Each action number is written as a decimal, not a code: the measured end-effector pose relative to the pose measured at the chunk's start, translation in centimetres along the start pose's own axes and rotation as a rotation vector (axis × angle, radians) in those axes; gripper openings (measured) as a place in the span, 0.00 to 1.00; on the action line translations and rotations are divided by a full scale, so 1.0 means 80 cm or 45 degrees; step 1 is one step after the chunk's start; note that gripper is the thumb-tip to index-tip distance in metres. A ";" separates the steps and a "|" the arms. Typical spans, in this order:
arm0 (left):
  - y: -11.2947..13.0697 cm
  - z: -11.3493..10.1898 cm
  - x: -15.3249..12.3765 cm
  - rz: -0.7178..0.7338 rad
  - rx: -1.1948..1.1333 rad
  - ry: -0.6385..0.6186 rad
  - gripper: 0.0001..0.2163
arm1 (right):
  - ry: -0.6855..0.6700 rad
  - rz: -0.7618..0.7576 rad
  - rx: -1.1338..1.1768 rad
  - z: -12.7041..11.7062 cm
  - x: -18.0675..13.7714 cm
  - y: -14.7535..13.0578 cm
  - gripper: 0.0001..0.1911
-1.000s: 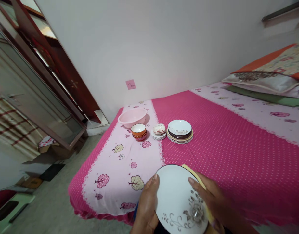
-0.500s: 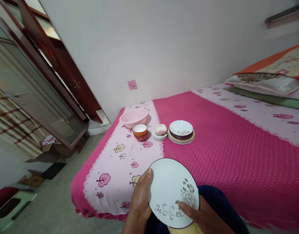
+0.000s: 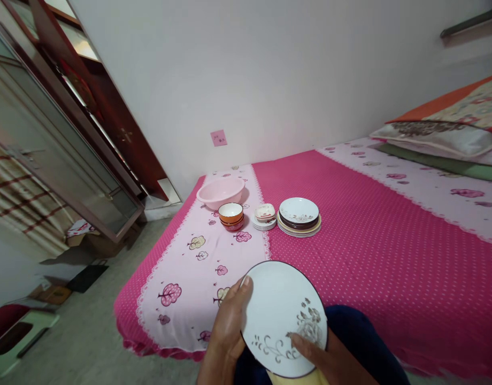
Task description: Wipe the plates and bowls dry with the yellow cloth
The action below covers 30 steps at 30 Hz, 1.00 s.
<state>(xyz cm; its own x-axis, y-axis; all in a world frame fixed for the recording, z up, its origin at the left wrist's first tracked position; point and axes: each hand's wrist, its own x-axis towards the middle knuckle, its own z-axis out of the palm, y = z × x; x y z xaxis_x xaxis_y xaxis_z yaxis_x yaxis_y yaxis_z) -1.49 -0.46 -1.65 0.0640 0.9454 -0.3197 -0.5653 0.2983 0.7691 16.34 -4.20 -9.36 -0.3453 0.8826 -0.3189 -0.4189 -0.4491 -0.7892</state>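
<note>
A white plate point(image 3: 280, 315) with a dark rim and a grey flower print is held between both hands, its face tilted toward me. My left hand point(image 3: 233, 313) grips its left edge, thumb on the rim. From the lower right my right hand point(image 3: 318, 353) holds it, the thumb lying across the flowers. Fingers behind the plate are hidden. Below its lower edge shows some pale yellow material point(image 3: 298, 377), which I cannot make out. Farther off on the bed is a stack of plates point(image 3: 299, 211), the top one with a similar print.
Left of the plate stack are small square bowls point(image 3: 264, 212) on small plates point(image 3: 264, 224), stacked orange bowls point(image 3: 231, 216) and a pink basin point(image 3: 221, 192). They rest on a pink bedspread point(image 3: 370, 256). Pillows point(image 3: 446, 133) lie at right; a stool point(image 3: 17, 337) stands lower left.
The plate and both hands have shifted very slightly to the left. Both hands keep their hold, and the dishes on the bed stay where they were.
</note>
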 end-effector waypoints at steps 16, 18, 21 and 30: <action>0.006 -0.011 0.010 -0.023 0.195 -0.109 0.20 | -0.124 0.172 0.147 0.007 -0.015 -0.011 0.46; 0.010 -0.013 0.015 -0.030 0.225 -0.167 0.20 | -0.147 0.173 0.104 0.009 -0.018 -0.015 0.44; 0.012 -0.013 0.020 -0.040 0.243 -0.242 0.20 | -0.104 0.132 0.050 0.012 -0.018 -0.016 0.44; 0.007 -0.018 0.007 -0.017 0.280 -0.122 0.21 | 0.074 0.187 0.165 0.014 -0.019 -0.012 0.55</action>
<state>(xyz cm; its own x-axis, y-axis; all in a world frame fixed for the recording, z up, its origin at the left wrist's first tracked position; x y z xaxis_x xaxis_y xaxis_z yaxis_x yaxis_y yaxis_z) -2.95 0.04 -2.21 0.1542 0.9462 -0.2845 -0.3719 0.3223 0.8705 16.32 -5.27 -7.55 -0.3633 0.8113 -0.4580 -0.4734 -0.5842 -0.6592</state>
